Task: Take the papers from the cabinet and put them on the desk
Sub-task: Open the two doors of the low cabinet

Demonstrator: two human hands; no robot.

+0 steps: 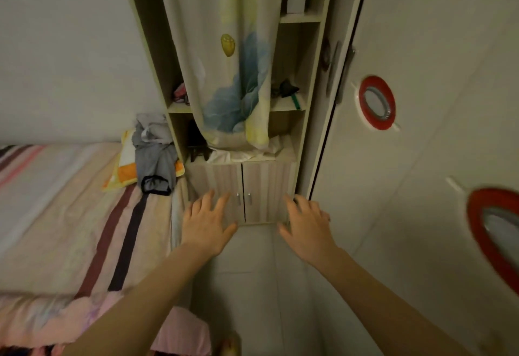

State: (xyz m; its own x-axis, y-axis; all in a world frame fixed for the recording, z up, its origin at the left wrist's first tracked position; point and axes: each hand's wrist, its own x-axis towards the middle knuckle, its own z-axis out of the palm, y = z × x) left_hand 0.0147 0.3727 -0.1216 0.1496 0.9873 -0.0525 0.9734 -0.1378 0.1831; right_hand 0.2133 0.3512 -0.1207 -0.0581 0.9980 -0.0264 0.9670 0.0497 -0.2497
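Note:
A tall wooden cabinet (304, 119) with open shelves stands ahead, half covered by a pale flowered curtain (233, 74). At its foot are two small shut doors (264, 189) with metal knobs. White crumpled sheets that look like papers (247, 153) lie on the lowest open shelf, under the curtain's hem. My left hand (206, 222) is stretched out with fingers spread, in front of the left door. My right hand (307, 223) is spread the same way by the right door's lower corner. Both hands hold nothing. No desk is in view.
A bed (70, 229) with a striped cover fills the left, with a pillow and grey clothes (154, 153) at its head beside the cabinet. A white wardrobe door (421, 173) with red-ringed oval windows stands at right. Pale tiled floor (258, 285) runs between them.

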